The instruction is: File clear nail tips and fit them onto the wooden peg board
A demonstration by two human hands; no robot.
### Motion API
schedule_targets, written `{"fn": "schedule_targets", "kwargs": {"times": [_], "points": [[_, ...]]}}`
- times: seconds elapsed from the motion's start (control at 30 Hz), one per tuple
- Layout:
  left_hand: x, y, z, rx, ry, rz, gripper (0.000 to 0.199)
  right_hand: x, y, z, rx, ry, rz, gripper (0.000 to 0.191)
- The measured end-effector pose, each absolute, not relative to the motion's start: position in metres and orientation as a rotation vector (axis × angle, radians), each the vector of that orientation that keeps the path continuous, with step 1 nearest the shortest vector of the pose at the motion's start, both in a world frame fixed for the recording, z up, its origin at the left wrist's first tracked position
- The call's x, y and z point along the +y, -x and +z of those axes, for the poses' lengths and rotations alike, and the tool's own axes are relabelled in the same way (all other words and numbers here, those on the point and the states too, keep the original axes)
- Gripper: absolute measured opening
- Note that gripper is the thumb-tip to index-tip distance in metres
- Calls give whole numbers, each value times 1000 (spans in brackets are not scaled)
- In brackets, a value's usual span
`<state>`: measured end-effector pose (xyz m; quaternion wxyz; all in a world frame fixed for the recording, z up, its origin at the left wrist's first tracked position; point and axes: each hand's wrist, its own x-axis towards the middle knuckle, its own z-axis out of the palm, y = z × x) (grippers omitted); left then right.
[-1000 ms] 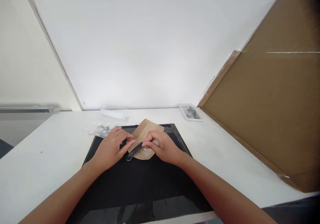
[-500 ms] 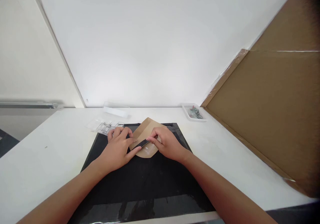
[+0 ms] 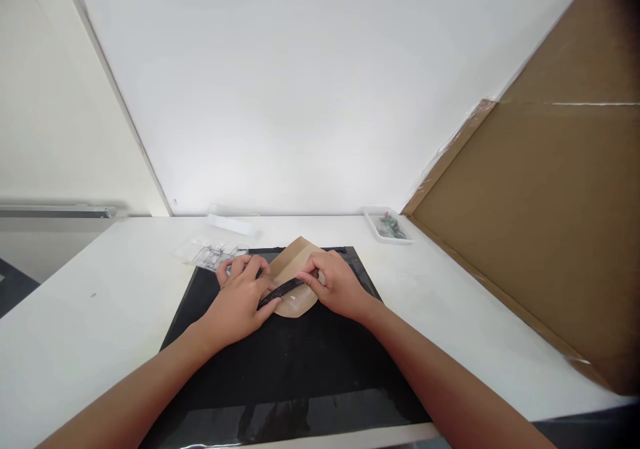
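Observation:
A brown kraft paper pouch [image 3: 295, 266] with a clear, shiny lower part lies at a slant over the black mat [image 3: 300, 362]. Across its middle runs a dark band [image 3: 286, 290]; whether this is a strip or a gap in the paper I cannot tell. My left hand [image 3: 243, 295] grips the pouch at the band's left end, thumb below and fingers above. At the band's right end my right hand [image 3: 333, 285] pinches the pouch between thumb and forefinger. The pouch's right side is partly hidden behind that hand.
A clear compartment box [image 3: 215, 255] stands behind my left hand, with a clear lid-like piece [image 3: 233, 223] farther back. At the back right sits a white tray [image 3: 390, 239] of small green and reddish pieces. A cardboard panel [image 3: 540, 235] borders the right side.
The dark band between my hands shows longer and wider than before. My right hand has shifted slightly right, and the pouch has turned a little.

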<state>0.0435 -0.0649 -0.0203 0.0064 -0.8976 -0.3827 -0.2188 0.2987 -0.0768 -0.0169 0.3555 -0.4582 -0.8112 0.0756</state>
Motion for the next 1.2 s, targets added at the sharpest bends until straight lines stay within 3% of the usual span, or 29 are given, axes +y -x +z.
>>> {"fn": "schedule_targets", "kwargs": {"times": [0.17,0.43,0.57,0.73,1.2], "points": [[-62,-46,-16,-1279,2948,-861,19,-77,-301,-12,-2012,1167,142,27],[-68,-47,-7,-1547,3184,-1580,23,-88,-297,1,-1936,1040,-183,23],[-79,-52,-3,-1528,3482,-1748,25,-88,-289,-6,-1842,1006,-297,22],[-86,-55,3,-1605,3568,-1692,43,-91,-279,-10,-1753,1019,-294,19],[-89,-56,12,-1427,3668,-1335,46,-107,-273,5,-1619,951,-29,15]]}}
